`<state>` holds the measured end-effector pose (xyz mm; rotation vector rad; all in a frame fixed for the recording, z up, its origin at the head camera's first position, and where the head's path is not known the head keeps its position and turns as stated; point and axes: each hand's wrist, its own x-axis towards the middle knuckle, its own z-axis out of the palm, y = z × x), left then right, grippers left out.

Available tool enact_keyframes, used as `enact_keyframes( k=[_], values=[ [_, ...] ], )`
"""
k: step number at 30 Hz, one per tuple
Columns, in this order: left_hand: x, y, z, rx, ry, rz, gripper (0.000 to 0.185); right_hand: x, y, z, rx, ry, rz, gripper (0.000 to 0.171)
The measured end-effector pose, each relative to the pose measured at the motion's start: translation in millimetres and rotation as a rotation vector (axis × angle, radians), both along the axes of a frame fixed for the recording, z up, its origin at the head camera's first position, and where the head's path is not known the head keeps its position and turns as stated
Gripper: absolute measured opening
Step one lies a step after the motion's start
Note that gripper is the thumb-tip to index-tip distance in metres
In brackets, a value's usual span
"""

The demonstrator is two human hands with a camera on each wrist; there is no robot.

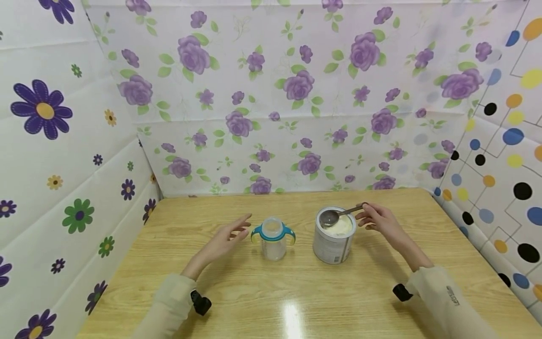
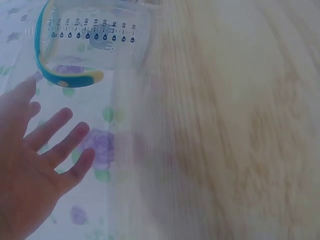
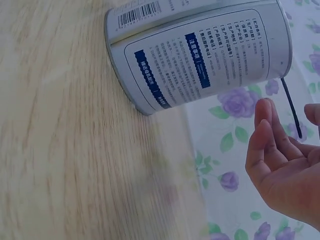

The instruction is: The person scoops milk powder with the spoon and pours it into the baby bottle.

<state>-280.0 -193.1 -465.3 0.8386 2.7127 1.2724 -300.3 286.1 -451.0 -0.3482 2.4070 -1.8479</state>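
Observation:
A clear baby bottle (image 1: 274, 247) with a blue collar and two blue-and-yellow handles stands upright on the table. My left hand (image 1: 224, 240) hovers just left of it, fingers spread and holding nothing; the bottle's measuring marks show in the left wrist view. To the right stands a formula tin (image 1: 331, 245) with its top off and pale powder (image 1: 342, 226) inside. A dark scoop (image 1: 330, 217) lies across its mouth, handle sticking out over the right rim. Around the handle's end, my right hand (image 1: 383, 223) has loosely bent fingers, thumb held apart from them.
The wooden table (image 1: 271, 292) runs back to a wall cloth (image 1: 271, 99) with purple roses. More patterned cloth hangs at both sides, flowered (image 1: 84, 155) on the left and dotted (image 1: 504, 155) on the right. Dark wrist cameras sit by both sleeves.

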Motion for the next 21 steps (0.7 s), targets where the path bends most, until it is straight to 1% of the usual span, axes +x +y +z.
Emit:
enact_keyframes(
  k=[2, 5, 7, 9, 12, 16, 19, 21],
  values=[
    [-1.6, 2.2, -0.7, 0.002, 0.004, -0.008, 0.051, -0.9, -2.2, 0.7, -0.004, -0.021, -0.008, 0.049],
    [-3.5, 5.2, -1.2, 0.006, 0.012, -0.015, 0.048, -2.0, -4.6, 0.5, -0.001, -0.04, -0.017, 0.053],
    [-4.1, 6.7, -1.6, 0.012, 0.007, -0.018, 0.046, -5.8, -3.6, -4.9, -0.004, -0.038, -0.025, 0.054],
    [-4.4, 7.5, -2.1, 0.023, 0.004, -0.019, 0.044, -6.1, -4.4, -4.9, -0.025, -0.041, -0.025, 0.051],
    [-5.1, 9.4, -2.5, 0.05, -0.004, -0.017, 0.043, -5.6, -5.1, -2.8, -0.099, -0.049, -0.027, 0.04],
    [-4.6, 11.4, -3.7, 0.099, -0.028, -0.023, 0.043, -1.7, -6.4, 2.6, -0.236, -0.056, 0.007, 0.034],
    [-5.2, 13.1, -4.8, 0.135, -0.048, -0.029, 0.042, 1.9, -7.5, 7.1, -0.329, -0.029, 0.046, 0.034],
    [-5.5, 14.4, -4.5, 0.156, -0.062, -0.03, 0.042, 4.3, -8.4, 9.8, -0.367, 0.0, 0.063, 0.033]
  ],
)
